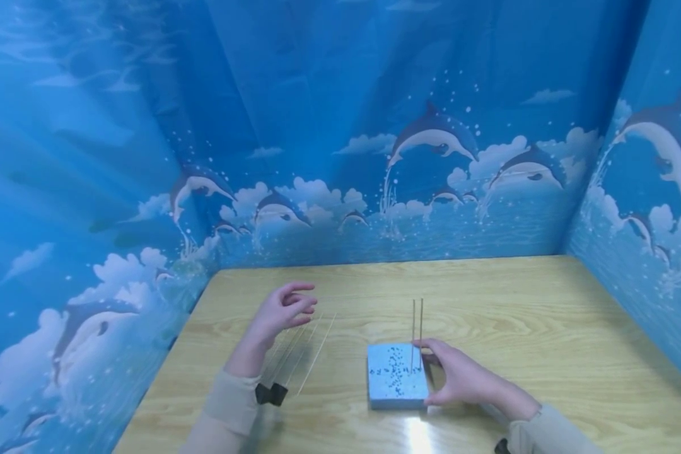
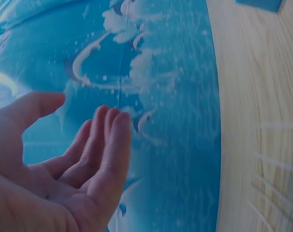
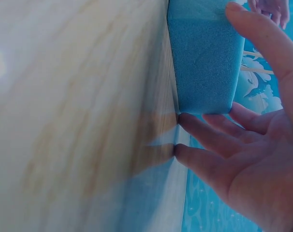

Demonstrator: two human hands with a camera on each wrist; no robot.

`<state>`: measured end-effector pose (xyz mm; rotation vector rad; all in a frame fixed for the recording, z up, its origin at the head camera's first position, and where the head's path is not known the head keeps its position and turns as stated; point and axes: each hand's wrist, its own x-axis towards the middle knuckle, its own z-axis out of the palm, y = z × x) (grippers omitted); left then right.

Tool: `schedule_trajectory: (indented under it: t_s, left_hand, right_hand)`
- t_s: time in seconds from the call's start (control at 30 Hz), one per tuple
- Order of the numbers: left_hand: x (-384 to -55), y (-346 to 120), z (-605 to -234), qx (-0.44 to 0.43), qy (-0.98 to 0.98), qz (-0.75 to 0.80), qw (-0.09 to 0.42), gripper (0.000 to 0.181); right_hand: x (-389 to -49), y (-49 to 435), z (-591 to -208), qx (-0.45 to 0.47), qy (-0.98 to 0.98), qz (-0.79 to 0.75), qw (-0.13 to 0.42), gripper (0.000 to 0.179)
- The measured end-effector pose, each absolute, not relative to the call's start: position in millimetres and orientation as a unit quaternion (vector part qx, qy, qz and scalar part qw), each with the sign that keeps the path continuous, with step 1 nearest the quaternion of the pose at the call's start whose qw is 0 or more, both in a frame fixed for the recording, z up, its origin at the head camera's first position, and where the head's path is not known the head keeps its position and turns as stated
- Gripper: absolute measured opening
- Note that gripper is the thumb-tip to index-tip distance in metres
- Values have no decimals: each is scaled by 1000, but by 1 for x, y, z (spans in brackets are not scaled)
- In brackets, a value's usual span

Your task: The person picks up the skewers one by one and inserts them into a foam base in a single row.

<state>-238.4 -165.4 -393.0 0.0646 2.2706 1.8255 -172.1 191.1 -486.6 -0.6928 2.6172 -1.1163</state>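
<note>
Midair, a person's left hand hangs loosely curled near thin sticks on a wood-grain table; the right hand grips a blue block bearing two upright sticks.

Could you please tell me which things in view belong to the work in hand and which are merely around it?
In the work:
blue block, held by the right hand
two thin upright sticks standing in it
loose thin sticks near the left hand, probably, as they resemble the upright pair

Merely around:
wooden table
dolphin-print backdrop
black wrist piece
</note>
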Motion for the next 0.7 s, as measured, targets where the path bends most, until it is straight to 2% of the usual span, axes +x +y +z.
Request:
schedule_trajectory:
  t_s: [0.33, 0.7]
  left_hand:
    - [-246, -206, -407, 3, 798, 567, 202, 47]
    - [-265, -236, -438, -23, 796, 556, 239, 49]
  right_hand:
    - [-171, 192, -486, -240, 890, -375, 100, 106]
    - [-172, 193, -488, -237, 888, -380, 106, 107]
